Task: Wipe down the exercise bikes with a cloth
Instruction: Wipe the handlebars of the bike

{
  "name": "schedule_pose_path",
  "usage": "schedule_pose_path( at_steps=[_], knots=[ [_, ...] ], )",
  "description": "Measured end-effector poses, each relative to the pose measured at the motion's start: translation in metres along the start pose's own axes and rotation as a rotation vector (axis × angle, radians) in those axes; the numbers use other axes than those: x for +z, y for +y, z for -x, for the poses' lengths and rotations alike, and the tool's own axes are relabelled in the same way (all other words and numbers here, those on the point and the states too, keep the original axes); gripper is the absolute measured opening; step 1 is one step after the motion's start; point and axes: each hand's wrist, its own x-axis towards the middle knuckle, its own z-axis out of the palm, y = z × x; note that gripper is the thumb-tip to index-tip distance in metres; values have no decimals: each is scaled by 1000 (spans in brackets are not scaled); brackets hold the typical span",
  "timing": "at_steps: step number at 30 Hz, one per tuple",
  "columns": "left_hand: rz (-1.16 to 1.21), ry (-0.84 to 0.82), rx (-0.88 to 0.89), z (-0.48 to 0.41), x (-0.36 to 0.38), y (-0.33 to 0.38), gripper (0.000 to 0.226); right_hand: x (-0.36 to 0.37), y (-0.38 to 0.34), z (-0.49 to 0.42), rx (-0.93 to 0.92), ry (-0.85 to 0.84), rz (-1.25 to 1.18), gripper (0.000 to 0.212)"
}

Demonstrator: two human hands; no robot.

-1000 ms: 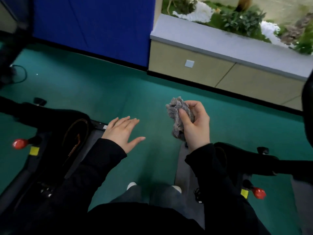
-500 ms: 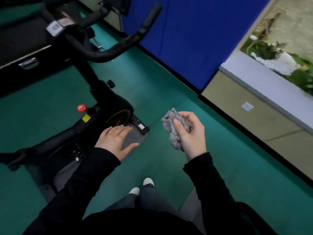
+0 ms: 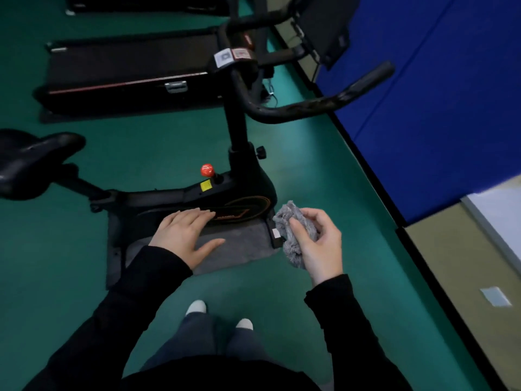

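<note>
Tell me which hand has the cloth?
The right hand: its fingers and thumb curl round the bunched grey cloth. The left hand is spread flat and holds nothing.

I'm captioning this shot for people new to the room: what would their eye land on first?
The black exercise bike stands mid-frame on the green floor, its red knob bright against the dark frame. In the foreground the right hand grips a crumpled grey cloth near the bike's front end, while the left hand spreads flat in front of its lower housing. A vivid blue wall runs along the right.
</note>
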Motion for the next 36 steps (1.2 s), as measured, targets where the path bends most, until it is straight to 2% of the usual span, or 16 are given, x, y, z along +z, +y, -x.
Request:
schedule_pose_path(
  at_steps=[2,8,13,19,22,27,36],
  knots=[
    [18,30,-34,1,-4,-6,111,5,0,-7,-10,-21,8,21],
    [20,37,-87,-12,-13,-34,91,26,-5,-30,-12,-41,12,15],
    [57,70,-49,-40,-21,-65,63,62,-17,-50,-12,-36,36,13],
    [28,25,22,-81,-48,-122,77,136,-40,-73,-20,-19,48,25],
    [21,10,60,-102,-60,-157,85,174,-48,-84,0,-12,37,21],
    [35,-4,129,-135,-73,-202,68,222,-54,-90,12,40,37,17],
    [30,-53,269,-184,-81,-213,65,243,-61,-104,59,168,51,18]
  ],
)
